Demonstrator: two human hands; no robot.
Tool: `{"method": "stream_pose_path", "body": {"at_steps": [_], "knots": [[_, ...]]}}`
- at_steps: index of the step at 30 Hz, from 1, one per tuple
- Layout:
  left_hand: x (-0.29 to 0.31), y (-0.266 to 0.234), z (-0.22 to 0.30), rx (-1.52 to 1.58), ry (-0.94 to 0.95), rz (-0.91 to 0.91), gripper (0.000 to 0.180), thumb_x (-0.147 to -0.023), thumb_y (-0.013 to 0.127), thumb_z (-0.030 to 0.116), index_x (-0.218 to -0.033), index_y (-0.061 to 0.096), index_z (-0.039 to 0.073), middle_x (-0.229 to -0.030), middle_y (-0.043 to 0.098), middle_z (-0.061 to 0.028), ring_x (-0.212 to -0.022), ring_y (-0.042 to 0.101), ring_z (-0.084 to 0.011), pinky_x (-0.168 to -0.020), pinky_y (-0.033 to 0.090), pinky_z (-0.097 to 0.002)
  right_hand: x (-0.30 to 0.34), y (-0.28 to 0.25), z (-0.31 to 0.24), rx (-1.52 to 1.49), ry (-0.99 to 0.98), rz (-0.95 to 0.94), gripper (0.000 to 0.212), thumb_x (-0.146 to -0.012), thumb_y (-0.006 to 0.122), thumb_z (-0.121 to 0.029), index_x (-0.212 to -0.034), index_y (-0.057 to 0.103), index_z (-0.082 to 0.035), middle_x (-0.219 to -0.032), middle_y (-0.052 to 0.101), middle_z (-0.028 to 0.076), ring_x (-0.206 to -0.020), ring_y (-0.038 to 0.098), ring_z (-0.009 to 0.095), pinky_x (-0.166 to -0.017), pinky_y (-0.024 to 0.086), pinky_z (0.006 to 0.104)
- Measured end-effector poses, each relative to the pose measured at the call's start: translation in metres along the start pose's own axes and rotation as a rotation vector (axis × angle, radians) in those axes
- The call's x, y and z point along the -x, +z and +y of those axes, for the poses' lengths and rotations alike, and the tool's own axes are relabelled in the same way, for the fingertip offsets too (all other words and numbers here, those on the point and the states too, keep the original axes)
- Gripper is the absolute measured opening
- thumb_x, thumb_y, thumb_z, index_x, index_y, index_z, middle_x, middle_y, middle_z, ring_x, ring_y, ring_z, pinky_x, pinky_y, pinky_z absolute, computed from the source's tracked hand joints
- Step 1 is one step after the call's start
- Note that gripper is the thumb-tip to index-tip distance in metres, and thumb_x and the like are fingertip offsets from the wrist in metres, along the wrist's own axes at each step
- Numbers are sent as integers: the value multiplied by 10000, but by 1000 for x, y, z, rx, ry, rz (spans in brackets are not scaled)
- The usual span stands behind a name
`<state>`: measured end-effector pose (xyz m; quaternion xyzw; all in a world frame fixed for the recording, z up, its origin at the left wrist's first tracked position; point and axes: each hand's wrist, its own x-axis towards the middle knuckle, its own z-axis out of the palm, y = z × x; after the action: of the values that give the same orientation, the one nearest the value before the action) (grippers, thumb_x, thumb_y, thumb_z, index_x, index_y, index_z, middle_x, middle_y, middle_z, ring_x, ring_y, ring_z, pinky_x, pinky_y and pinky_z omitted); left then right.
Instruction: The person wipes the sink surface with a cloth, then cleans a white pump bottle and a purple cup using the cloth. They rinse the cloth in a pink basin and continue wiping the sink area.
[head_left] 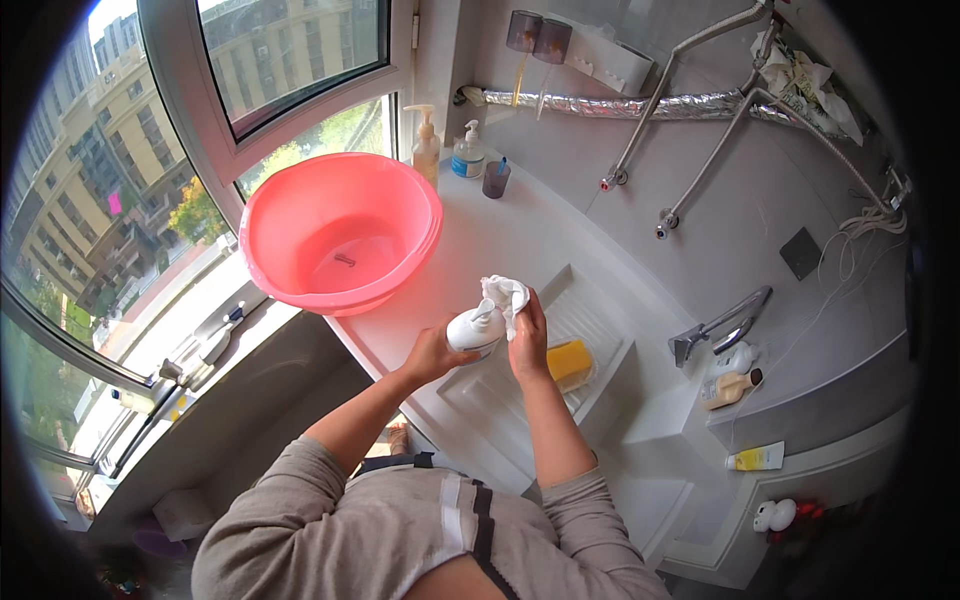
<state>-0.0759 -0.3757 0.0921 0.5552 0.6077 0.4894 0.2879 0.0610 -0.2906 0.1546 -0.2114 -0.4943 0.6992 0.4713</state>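
Observation:
My left hand (430, 357) is wrapped round a white pump bottle (472, 334), which is tilted over the washboard sink. My right hand (529, 345) grips a crumpled white cloth (509, 298) against the bottle's pump end. Fingers partly hide both things. Just right of my right hand, a yellow block (570, 362), a soap bar or sponge, rests in a holder on the ribbed washboard (585, 310).
A pink basin (270, 215) stands on the counter (490, 235) by the open window. Behind it are an amber pump bottle (425, 150), a clear-and-blue pump bottle (467, 155) and a dark cup (496, 181). A faucet (715, 330) and several toiletries line the right side.

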Motion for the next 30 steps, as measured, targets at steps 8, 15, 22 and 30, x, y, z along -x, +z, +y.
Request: {"method": "stream_pose_path", "body": {"at_steps": [8, 15, 22, 30], "knots": [[-1, 37, 27, -155, 31, 139, 620, -635, 833, 204, -1167, 549, 57, -940, 674, -163, -867, 661, -342, -743, 525, -396, 9, -1, -19, 369, -58, 159, 224, -975, 507, -202, -986, 609, -3, -862, 622, 31, -793, 562, 113, -738, 463, 265], [-14, 36, 51, -174, 146, 113, 590, -649, 818, 224, -1164, 555, 111, -929, 677, -145, -860, 658, -340, -720, 526, -415, 11, -18, -55, -230, 129, 205, 160, -987, 434, -107, -1073, 515, 1, -1013, 632, 128, -1016, 621, 272, -941, 484, 414], [-18, 40, 68, -188, 120, 2, 571, -657, 814, 245, -1149, 556, 112, -928, 679, -130, -857, 654, -344, -728, 520, -426, 17, -21, -68, 436, -87, 114, 164, -952, 576, -181, -964, 616, -22, -897, 627, 9, -800, 557, 70, -744, 459, 233], [-26, 24, 78, -80, 83, -290, 642, -689, 817, 310, -1199, 516, 62, -995, 655, -166, -938, 642, -321, -804, 502, -402, 13, -46, -73, 347, -20, 215, 284, -1013, 448, -232, -1047, 579, 17, -890, 632, 68, -847, 586, 118, -768, 464, 260]]}}
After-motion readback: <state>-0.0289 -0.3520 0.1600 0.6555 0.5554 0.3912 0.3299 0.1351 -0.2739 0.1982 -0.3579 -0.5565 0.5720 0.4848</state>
